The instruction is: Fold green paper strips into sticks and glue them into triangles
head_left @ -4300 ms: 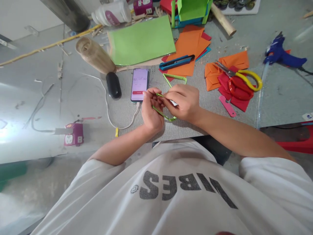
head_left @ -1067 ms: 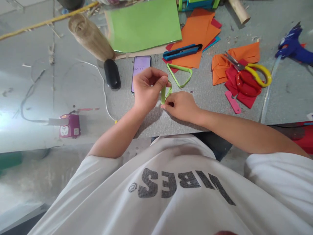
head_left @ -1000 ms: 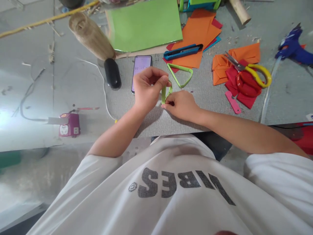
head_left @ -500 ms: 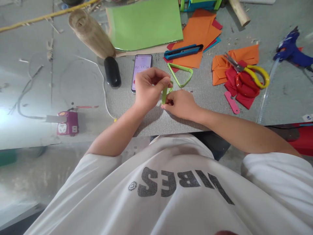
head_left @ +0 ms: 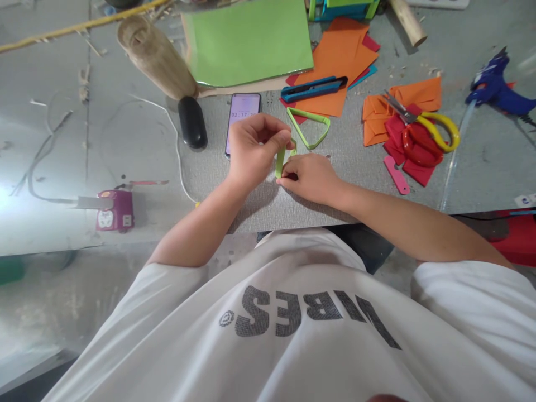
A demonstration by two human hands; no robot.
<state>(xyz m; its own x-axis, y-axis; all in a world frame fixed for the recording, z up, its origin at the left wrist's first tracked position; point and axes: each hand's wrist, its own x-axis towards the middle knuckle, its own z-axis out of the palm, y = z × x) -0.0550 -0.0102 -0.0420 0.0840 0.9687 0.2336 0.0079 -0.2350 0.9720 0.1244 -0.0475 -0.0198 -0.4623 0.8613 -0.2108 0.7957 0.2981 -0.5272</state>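
Between my hands is a bent green paper strip (head_left: 280, 163), held just above the near part of the table. My left hand (head_left: 258, 146) pinches its upper end between thumb and fingers. At its lower end, the thumb and fingers of my right hand (head_left: 310, 176) are closed on it, low over the tabletop. Part of the strip is hidden by the fingers. Just beyond my right hand lies a green paper loop (head_left: 310, 144), shaped roughly like a triangle with one rounded side. A phone (head_left: 243, 104) with a running timer lies partly behind my left hand.
Beyond are a blue cutter knife (head_left: 314, 88) on orange paper (head_left: 335, 53), a green sheet (head_left: 251, 42), a bamboo piece (head_left: 157, 56) and a black case (head_left: 192, 123). To the right are scissors (head_left: 439, 129) on folded papers, a pink piece (head_left: 396, 175) and a blue glue gun (head_left: 498, 89).
Both hands keep their grip on the green strip. My left hand has shifted very slightly to the left; the things on the table lie as before.
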